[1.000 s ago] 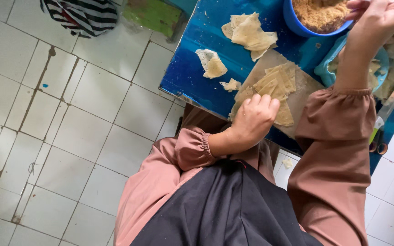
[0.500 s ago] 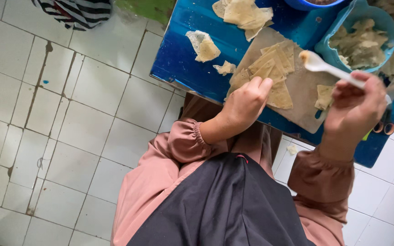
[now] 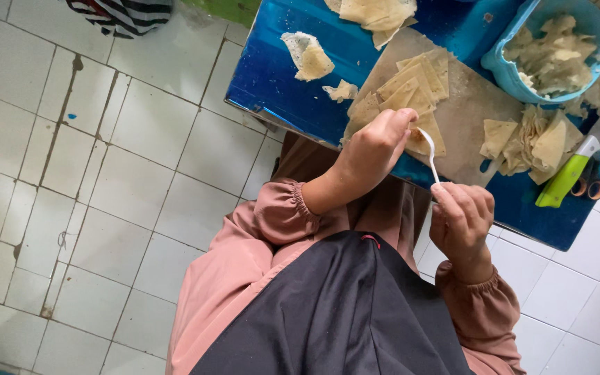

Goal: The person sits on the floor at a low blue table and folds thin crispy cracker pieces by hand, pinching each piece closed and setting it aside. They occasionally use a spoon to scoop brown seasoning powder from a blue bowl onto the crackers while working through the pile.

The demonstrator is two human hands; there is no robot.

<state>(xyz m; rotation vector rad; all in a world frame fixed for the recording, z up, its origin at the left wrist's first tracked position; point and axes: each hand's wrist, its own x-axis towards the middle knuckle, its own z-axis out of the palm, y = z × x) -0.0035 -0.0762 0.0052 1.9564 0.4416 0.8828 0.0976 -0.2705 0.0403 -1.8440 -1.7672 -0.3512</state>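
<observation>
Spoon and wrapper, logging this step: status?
Left hand pinching wrapper over board. Right hand gripping white spoon, tip at wrapper. Nothing between them.

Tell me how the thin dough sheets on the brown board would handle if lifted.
The dough sheets look thin and probably floppy: those in the blue bowl lie crumpled. They seem light for their size. Likely easy to tear, since ragged scraps lie on the blue table. The left hand rests on one.

The right hand (image 3: 461, 217) has dropped from the upper table area to the table's near edge. Its white spoon (image 3: 429, 154), previously raised clear, now tips toward the left hand (image 3: 376, 147) over the wrapper (image 3: 421, 135).
</observation>
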